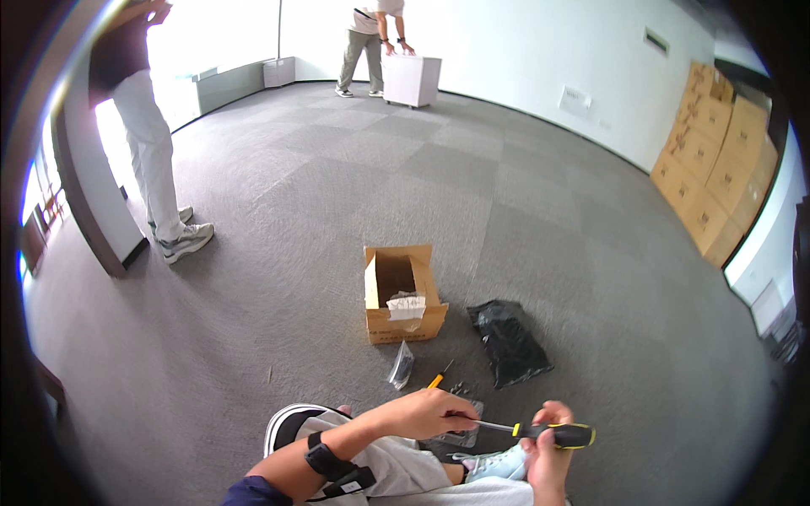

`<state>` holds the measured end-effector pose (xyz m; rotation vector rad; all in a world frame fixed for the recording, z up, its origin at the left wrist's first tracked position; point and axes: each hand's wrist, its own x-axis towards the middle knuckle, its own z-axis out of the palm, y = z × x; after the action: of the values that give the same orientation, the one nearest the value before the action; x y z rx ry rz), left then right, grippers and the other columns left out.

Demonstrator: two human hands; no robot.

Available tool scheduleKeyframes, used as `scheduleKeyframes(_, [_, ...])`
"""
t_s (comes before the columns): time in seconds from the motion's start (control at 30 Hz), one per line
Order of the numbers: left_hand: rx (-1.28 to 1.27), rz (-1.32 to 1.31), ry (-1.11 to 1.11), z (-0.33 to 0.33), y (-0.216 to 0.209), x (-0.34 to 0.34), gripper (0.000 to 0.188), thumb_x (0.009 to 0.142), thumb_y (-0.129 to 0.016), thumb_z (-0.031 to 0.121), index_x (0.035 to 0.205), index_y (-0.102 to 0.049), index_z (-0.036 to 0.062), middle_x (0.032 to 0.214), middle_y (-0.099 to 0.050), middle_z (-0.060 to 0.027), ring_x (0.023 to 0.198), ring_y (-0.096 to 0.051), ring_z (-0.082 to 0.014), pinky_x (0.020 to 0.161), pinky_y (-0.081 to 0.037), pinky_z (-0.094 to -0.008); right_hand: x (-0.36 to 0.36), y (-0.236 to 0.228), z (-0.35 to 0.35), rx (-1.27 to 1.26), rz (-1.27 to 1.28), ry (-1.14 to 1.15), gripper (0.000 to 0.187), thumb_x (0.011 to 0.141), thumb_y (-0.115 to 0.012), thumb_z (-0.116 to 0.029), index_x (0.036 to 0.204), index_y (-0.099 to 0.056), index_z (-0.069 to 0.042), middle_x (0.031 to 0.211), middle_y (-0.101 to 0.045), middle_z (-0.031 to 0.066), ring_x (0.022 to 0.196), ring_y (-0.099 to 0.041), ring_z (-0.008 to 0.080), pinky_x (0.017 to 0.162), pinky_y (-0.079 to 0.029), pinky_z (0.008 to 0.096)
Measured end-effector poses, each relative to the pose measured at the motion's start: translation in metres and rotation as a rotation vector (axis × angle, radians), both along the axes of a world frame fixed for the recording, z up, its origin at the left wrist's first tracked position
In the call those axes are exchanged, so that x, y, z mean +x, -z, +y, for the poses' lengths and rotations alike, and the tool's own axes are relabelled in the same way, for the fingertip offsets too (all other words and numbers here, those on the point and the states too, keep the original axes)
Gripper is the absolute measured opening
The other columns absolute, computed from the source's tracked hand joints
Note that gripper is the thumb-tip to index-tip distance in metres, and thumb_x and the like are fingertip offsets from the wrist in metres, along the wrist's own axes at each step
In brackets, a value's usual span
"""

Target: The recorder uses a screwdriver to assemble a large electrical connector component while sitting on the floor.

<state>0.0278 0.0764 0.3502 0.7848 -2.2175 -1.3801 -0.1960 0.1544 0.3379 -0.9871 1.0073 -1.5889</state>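
A screwdriver [569, 436] with a black and yellow handle lies almost level across my lap. My right hand [548, 455] has its fingers closed around the handle. At the other end, my left hand [434, 413] pinches the tip of the metal shaft; whether a small part sits between those fingers is hidden. Below the left hand is a greyish flat piece [460, 438], partly covered, with small dark parts [460, 389] on the carpet beside it. A second, orange-handled screwdriver [436, 380] lies just beyond the left hand.
An open cardboard box [405, 325] stands ahead, with a small clear bag [402, 368] before it and a black plastic bag [510, 344] to its right. One person [148, 143] stands left; another [364, 51] bends over a white cabinet [412, 80]. Cartons [713, 160] are stacked right.
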Motion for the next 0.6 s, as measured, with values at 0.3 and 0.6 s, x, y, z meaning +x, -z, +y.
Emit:
scheduleKeyframes(0.3, [0.171,0.122,-0.289,-0.013,-0.028,0.038,0.022,0.09,-0.066,0.016,0.102,-0.07,-0.0017,0.087,-0.071,-0.0081,0.073,-0.065,-0.0108,0.069,-0.052,-0.0255,0.016,-0.019,-0.019,-0.13,-0.11,0.058,0.043,0.081,-0.076,-0.029,0.105,-0.049,-0.005,0.097,-0.058,0.0119,0.067,-0.065,0.022,0.061,-0.056,0.033])
scheduleKeyframes(0.6, [-0.092,0.359,-0.447,-0.017,-0.033,0.06,0.021,0.092,-0.064,0.017,0.097,-0.067,-0.0026,0.085,-0.068,-0.0063,0.079,-0.063,-0.0118,0.073,-0.052,-0.0251,0.025,-0.026,-0.031,-0.173,-0.171,-0.075,0.046,0.086,-0.069,-0.037,0.11,-0.05,-0.001,0.109,-0.062,0.0267,0.076,-0.069,0.0314,0.068,-0.059,0.0385])
